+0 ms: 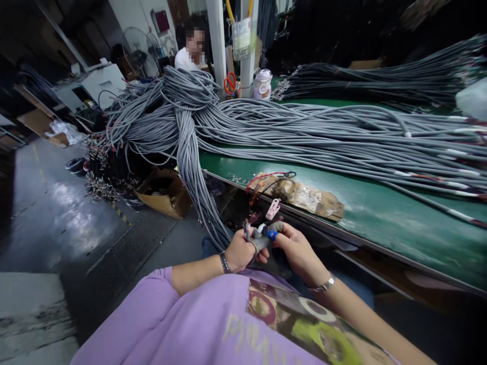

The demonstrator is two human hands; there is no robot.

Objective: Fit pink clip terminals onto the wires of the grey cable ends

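Note:
In front of my lap, my left hand (240, 250) is closed around the end of a grey cable (247, 232), whose thin inner wires stick up above the fist. My right hand (300, 253) is closed close beside it, fingers bent in toward the left. A blue band (272, 235) shows at its fingertips; whether it is tape on a finger or part of the work is unclear. Grey coverings seem to wrap some fingers, and what the right fingers pinch is hidden. A thick bundle of grey cables (190, 162) hangs over the table edge down toward my left hand.
The green table (384, 213) carries long grey cables (304, 126) and black cables (380, 81) behind. A taped wooden block (304, 195) and a pink clip (273, 209) sit at its front edge. A cardboard box (167, 195) stands below left. Another person (188, 58) is beyond.

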